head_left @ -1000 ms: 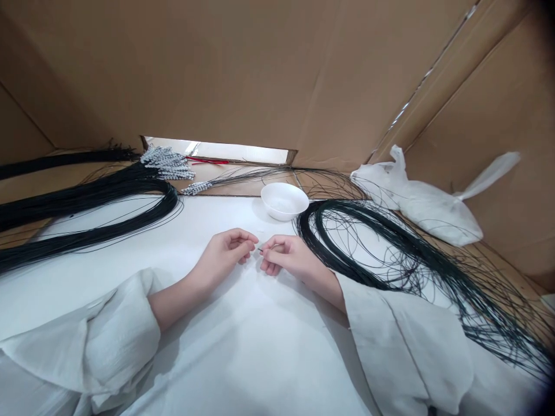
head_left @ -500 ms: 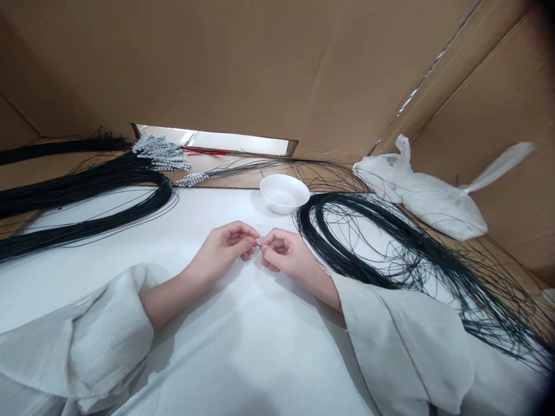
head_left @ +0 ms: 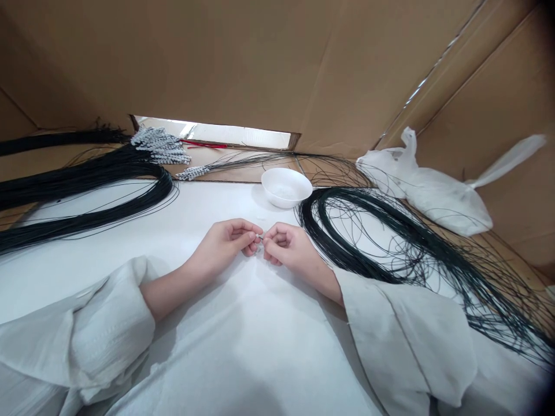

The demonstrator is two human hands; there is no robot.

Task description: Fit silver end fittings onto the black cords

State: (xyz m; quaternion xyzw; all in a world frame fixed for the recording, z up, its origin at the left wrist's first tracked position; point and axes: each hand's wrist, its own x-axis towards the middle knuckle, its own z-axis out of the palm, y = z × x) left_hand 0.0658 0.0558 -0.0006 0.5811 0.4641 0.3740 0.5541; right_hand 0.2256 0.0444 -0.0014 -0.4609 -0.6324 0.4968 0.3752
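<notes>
Over the white cloth, my left hand [head_left: 232,245] and my right hand [head_left: 288,247] meet almost fingertip to fingertip. A short piece of thin dark strand [head_left: 261,238] shows in the small gap between them. My right thumb and index finger pinch it. My left thumb and index finger are also pressed together; a tiny pale thing shows at their tips, too small to name. Just beyond the hands stands a white bowl [head_left: 287,189], its contents hard to make out. Right of my right hand lies a looped bundle of dark green-black strands [head_left: 373,231].
Black strand bundles [head_left: 104,214] lie at the left. Several black-and-white patterned ends [head_left: 158,145] are piled at the back left, beside thin red pieces [head_left: 203,144]. A white plastic bag [head_left: 442,199] lies at the right. A cardboard wall [head_left: 225,58] with a slot closes off the back.
The view has shifted slightly. Both hands keep their pinch at nearly the same place, and the dark strand and pale bit between the fingertips show a little more now.
</notes>
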